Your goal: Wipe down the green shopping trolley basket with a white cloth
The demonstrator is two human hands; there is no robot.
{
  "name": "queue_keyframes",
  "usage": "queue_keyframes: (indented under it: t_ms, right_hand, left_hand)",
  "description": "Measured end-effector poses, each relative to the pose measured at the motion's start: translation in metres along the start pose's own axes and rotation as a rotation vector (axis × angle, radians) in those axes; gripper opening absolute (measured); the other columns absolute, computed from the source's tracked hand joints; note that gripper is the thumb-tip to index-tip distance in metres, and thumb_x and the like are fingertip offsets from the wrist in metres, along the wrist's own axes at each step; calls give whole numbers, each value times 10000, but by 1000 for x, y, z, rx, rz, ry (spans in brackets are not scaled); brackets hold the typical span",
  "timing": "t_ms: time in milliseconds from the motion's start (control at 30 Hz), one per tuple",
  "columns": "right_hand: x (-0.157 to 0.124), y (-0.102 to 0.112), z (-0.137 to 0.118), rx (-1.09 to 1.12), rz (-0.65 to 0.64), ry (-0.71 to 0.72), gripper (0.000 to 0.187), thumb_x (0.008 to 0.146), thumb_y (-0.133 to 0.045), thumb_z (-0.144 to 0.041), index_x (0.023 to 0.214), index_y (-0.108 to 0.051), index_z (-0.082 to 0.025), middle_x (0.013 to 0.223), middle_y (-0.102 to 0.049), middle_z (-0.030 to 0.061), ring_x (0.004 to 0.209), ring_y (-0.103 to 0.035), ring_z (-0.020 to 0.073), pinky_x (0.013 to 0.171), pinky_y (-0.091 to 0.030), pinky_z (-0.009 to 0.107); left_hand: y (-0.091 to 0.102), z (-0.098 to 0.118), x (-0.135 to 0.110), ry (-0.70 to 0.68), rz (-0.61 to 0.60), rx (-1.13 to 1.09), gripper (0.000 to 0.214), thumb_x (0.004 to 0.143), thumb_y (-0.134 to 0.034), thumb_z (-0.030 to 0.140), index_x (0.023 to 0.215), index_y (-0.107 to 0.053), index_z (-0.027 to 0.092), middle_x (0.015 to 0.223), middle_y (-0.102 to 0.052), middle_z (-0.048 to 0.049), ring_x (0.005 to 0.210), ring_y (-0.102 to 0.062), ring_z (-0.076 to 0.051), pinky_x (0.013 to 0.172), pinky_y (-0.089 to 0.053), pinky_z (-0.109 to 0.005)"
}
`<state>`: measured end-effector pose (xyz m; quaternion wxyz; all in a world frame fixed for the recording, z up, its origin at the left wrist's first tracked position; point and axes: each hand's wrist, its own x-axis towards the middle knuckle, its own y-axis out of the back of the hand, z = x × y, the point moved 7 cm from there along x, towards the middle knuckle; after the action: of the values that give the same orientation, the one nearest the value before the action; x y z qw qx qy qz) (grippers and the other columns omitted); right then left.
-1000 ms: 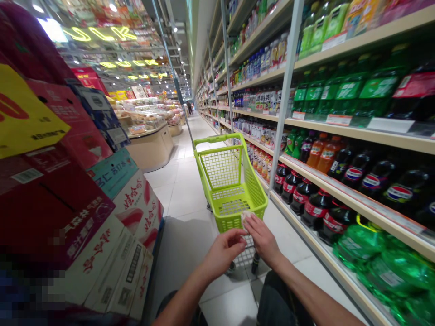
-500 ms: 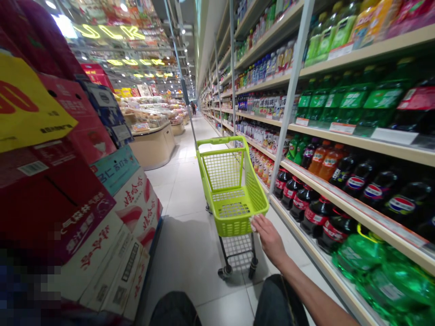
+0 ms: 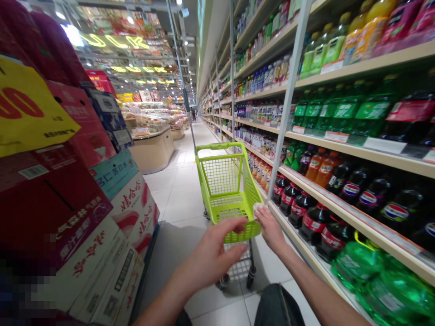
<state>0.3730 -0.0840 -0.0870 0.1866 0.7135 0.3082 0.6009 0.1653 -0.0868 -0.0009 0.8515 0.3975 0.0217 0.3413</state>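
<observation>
A small lime-green shopping cart (image 3: pixel 250 186) with a mesh basket stands in the aisle in front of my knees. My right hand (image 3: pixel 271 228) is at the near right corner of its basket. Its fingers are closed on a crumpled white tissue or cloth (image 3: pixel 258 210), which rests against the rim; I cannot tell which material it is. Close to the near edge of the basket is my left hand (image 3: pixel 214 251), thumb and fingers apart, holding nothing. It covers the basket's near left part, and whether it touches the rim cannot be made out.
Drink shelves (image 3: pixel 360 145) line the right side, with cola bottles (image 3: pixel 314 219) and large green bottles (image 3: pixel 390 276) low down. Stacked cartons (image 3: pixel 131 206) rise on the left beneath a yellow price sign (image 3: pixel 37 108). A rounded display counter (image 3: pixel 152 151) stands farther along the tiled aisle.
My left hand has come into view from below and reached the near edge of the cart. My right hand has moved slightly right and up along the basket corner with the white tissue or cloth.
</observation>
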Motion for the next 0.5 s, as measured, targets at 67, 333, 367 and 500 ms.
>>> queue_keyframes:
  t_ms: [67, 333, 367, 500]
  right_hand:
    - [-5, -23, -28, 56, -97, 88, 393, 786, -384, -56, 1098, -585, -187, 1171, -565, 102, 1193, -411, 200, 945, -401, 440]
    - [-18, -3, 4, -57, -33, -16, 503, 759, -319, 15, 1177, -525, -172, 1224, -522, 101, 1260, -303, 191, 991, -346, 456]
    - [-19, -2, 4, -59, -15, -34, 504, 757, -317, 16, 1180, -522, -166, 1229, -517, 106, 1268, -287, 191, 991, -348, 455]
    - [-23, -23, -45, 41, -15, 99, 488, 767, -339, 4, 1194, -506, -161, 1232, -515, 104, 1278, -261, 182, 975, -382, 427]
  left_hand:
    - [-11, -30, 35, 58, 4, 126, 390, 806, -489, 279, 1189, -447, 217, 1273, -447, -93, 1182, -387, -235, 1011, -277, -470]
    - [-47, -115, 33, 112, -149, 759, 737, 651, -417, 126, 1350, -192, 175, 1452, -148, -50, 1336, -21, -208, 1051, -31, -532]
    - [-48, -117, 32, 112, -147, 780, 742, 650, -416, 141, 1353, -183, 172, 1454, -137, -47, 1336, -13, -208, 1050, -39, -534]
    - [-54, -112, 36, 96, -147, 804, 734, 651, -413, 178, 1350, -190, 151, 1452, -149, -50, 1335, -20, -213, 1052, -58, -528]
